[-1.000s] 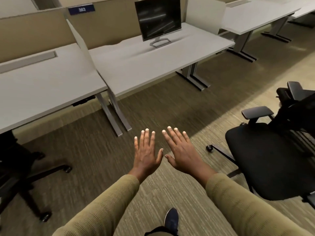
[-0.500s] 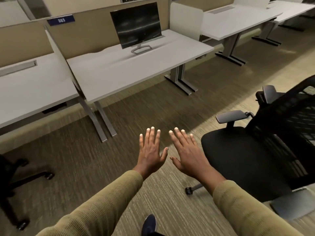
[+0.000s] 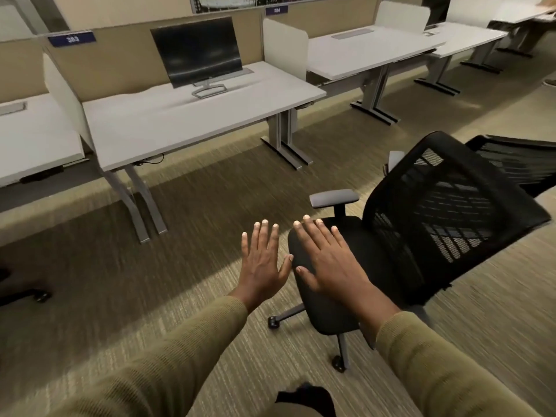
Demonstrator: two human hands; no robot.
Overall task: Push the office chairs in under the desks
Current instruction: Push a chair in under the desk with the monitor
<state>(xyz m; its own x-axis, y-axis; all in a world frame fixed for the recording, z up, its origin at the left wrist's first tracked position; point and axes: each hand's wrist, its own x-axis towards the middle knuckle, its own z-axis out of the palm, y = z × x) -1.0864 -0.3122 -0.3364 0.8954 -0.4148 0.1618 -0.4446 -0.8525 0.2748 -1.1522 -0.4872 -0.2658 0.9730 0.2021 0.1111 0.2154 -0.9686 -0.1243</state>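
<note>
Black mesh office chair, grey desk, striped olive-brown carpet, olive sleeves.

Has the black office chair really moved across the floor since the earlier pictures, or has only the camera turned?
Cannot tell. The black office chair sits nearer the monitor desk in the picture, but the desk itself shifted too, so the camera turned.
</note>
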